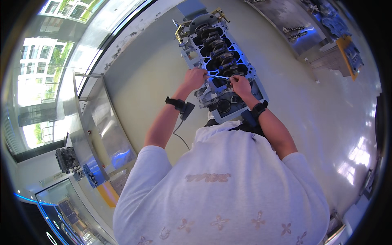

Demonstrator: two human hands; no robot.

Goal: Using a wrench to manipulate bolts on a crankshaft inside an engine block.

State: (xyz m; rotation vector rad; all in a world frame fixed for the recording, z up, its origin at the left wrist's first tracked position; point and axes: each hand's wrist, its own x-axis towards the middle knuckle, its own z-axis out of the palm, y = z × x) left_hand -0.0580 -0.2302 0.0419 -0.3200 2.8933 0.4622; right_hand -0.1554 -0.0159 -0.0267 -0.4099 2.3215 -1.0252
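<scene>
An engine block (241, 53) stands in front of me with its crankshaft (220, 51) exposed along the middle. Between my hands, over the block's near end, lies a slender shiny metal tool (217, 76), level and crosswise; its exact kind is too small to tell. The fingers of my left hand (196, 79) are closed around its left end, beside the block's left edge. My right hand (241, 85) pinches at the other end, close to the nearest part of the crankshaft. Fingers partly hide both ends of the tool.
At the far right, a steel workbench (281, 20) carries two camshafts (295, 33) and other metal parts. Another steel bench (98, 134) stands on the left by the windows, with a dark engine part (66, 159) near it. A cable (179, 132) hangs from my left wrist strap.
</scene>
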